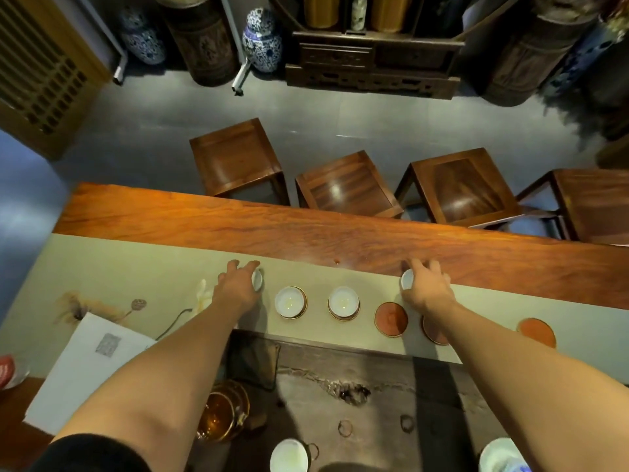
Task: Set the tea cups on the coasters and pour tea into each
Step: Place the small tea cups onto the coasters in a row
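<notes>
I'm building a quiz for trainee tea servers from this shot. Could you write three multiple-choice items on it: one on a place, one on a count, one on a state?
1. Where is the glass pitcher of tea?
A. near edge, under the left forearm
B. on a stool
C. on a coaster

2. How many cups already sit on coasters?
A. none
B. two
C. five

3. What is the right hand doing?
A. resting flat
B. pouring
C. gripping a white cup

Answers:
1 A, it stands by the tea tray.
2 B, two white cups sit mid-row.
3 C, fingers curl round it.
</notes>
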